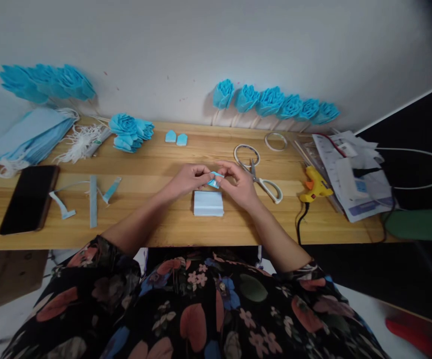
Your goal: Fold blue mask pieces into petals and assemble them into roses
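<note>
L hand (190, 180) + R hand (238, 185) fingers pinched on blue pc (213, 182), prob. mid-fold; 2 petals (170, 136) shaped, far-R roses (270, 101) made, near folded pad (208, 203) unshaped.

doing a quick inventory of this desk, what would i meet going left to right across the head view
Phone → straight strip → flower bunch → two cut pieces → held piece → scissors → glue gun

Soft, dimmish light. Faint shadows on smooth grey-white wall (156, 45) beside blue ruffled flowers (271, 101). Edges stretched, wide-angle; top-right corner black; elongated red object (412, 333) blurred.
</note>
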Tool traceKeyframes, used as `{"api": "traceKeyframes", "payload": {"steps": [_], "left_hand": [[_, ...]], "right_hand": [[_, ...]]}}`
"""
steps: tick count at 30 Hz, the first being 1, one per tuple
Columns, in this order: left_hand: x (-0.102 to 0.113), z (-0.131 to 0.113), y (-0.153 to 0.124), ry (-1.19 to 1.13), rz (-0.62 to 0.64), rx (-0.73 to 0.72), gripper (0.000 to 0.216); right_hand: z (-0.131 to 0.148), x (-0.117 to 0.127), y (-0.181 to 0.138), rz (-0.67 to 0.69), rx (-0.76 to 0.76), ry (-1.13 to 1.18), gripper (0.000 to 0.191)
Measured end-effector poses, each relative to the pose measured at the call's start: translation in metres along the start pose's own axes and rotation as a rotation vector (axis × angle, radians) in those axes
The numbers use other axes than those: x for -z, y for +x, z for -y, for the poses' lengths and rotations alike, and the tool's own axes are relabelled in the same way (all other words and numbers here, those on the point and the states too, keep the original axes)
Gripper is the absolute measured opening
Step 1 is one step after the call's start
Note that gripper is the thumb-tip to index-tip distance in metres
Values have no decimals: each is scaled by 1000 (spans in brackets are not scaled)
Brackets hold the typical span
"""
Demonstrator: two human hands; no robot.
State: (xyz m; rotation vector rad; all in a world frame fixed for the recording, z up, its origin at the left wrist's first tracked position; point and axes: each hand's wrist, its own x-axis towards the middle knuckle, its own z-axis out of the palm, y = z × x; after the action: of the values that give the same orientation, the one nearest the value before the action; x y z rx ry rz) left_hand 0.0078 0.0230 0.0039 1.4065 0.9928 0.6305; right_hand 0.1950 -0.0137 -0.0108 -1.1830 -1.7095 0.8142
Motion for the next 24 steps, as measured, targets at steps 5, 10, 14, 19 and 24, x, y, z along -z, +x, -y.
{"api": "traceKeyframes", "payload": {"steps": [5,10,14,19,24], "left_hand": [[0,1,0,3,-43,-75,31],[-4,8,2,28,-23,-134,24],[-5,9,4,4,-57,-127,20],[-4,2,1,-31,-87,-111,19],[-3,2,0,-93,-124,-118,26]], "right_hand": [[-5,-4,1,-53,-72,176,39],[-5,-6,3,-106,-119,270,44],[-7,-8,3,-98,-110,271,45],[-8,-7,3,-107,-106,236,42],[-7,-5,3,-105,-112,199,41]]}}
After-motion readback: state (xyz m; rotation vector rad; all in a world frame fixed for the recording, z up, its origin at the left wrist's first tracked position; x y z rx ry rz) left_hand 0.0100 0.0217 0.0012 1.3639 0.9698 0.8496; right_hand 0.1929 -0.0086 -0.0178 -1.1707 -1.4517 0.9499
